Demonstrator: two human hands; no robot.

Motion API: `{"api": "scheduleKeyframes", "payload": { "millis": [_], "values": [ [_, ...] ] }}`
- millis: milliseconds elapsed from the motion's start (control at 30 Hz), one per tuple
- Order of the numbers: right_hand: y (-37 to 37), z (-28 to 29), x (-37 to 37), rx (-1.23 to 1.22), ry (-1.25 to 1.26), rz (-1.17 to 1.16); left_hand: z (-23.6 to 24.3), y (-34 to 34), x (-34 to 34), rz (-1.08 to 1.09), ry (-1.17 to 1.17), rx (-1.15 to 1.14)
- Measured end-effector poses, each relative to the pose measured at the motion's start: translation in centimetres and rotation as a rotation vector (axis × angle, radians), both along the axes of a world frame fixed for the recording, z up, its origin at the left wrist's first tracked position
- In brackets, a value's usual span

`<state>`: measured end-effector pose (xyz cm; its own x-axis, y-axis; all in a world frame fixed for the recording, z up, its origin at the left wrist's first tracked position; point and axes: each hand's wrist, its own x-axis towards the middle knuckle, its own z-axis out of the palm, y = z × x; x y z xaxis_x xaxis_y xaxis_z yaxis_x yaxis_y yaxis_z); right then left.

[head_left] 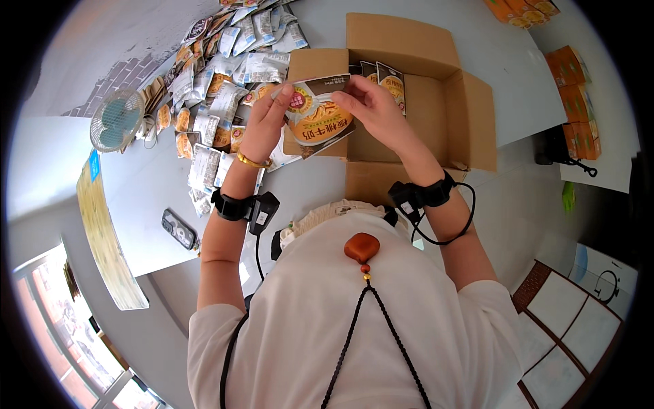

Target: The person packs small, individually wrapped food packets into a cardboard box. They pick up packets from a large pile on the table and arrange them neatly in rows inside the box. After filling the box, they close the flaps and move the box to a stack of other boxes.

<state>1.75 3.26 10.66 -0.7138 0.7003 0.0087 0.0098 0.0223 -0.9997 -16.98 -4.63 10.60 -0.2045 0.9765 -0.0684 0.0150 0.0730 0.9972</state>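
Note:
Between my two hands is a flat brown and yellow food packet (317, 126) with a picture of a bowl on its front. My left hand (266, 123) grips its left edge, thumb on the front. At the upper right part of the packet my right hand (375, 112) is closed on it, with some fingers hidden behind. Just beyond and to the right stands an open cardboard box (436, 140), flaps folded out. Some similar packets (391, 85) stand upright along its left side. A pile of loose silver and orange packets (221, 102) spreads over the table to the left.
A small white-caged fan (117, 121) stands at the far left of the table (143, 204), and a phone (178, 229) lies near its front edge. Orange boxes (579, 119) are stacked at the right. Cables hang from black wrist straps (436, 193) on both my forearms.

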Motion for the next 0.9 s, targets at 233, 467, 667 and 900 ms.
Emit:
{"api": "scheduleKeyframes", "payload": {
  "millis": [233,467,667,900],
  "values": [
    [-0.6,-2.9,1.9,-0.044,0.112,-0.234,0.4,0.9,2.5,-0.305,0.037,0.028],
    [-1.0,-4.0,4.7,-0.065,-0.006,-0.269,-1.8,1.5,4.3,-0.418,0.294,-0.109],
    [-0.6,-4.4,7.4,-0.152,0.076,-0.305,-2.0,2.4,7.2,-0.416,0.183,-0.061],
    [0.9,-2.6,10.9,-0.257,-0.041,-0.226,-2.9,4.1,9.3,-0.383,0.111,-0.042]
  ]
}}
